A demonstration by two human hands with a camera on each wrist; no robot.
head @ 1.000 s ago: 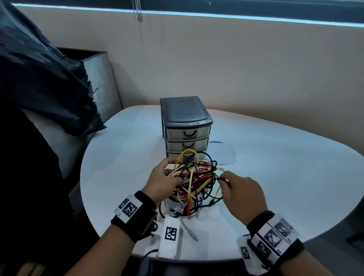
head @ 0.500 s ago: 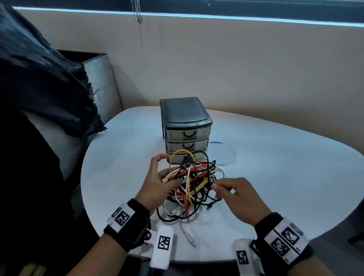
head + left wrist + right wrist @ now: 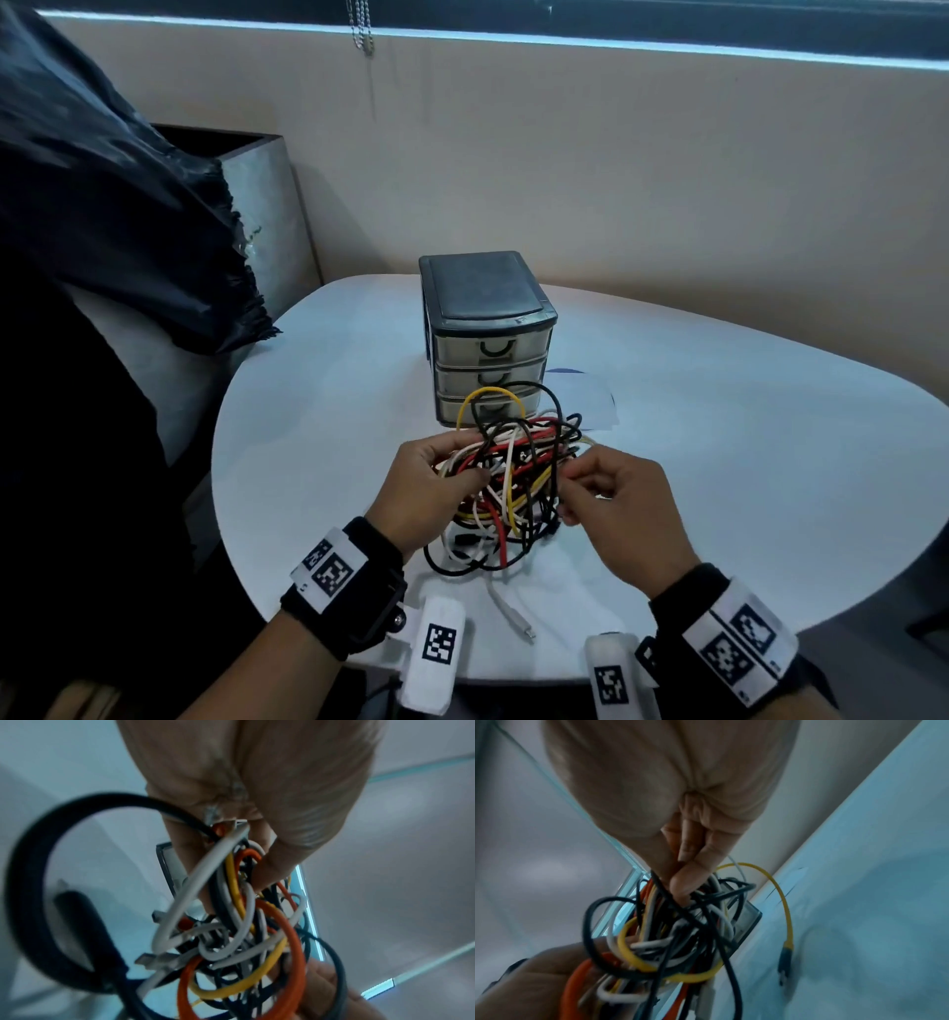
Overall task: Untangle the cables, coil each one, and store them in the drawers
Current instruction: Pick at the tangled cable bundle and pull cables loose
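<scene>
Setting: office or meeting room. Rounded white tabletop (image 3: 719,462) standing against a plain beige wall (image 3: 616,180); window-blind bead chain (image 3: 361,25) hanging above; small desktop drawer unit (image 3: 488,334) sitting on top; sheet of paper (image 3: 590,406) lying beside it.

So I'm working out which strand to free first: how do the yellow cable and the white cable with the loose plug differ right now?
The yellow cable arches up above the tangle in front of the drawer unit; the white cable trails flat on the table toward the person. The yellow cable's loop hangs in the air, while the white cable's plug end lies bare on the tabletop. Both run back into the same knot held between the left hand and right hand.
</scene>
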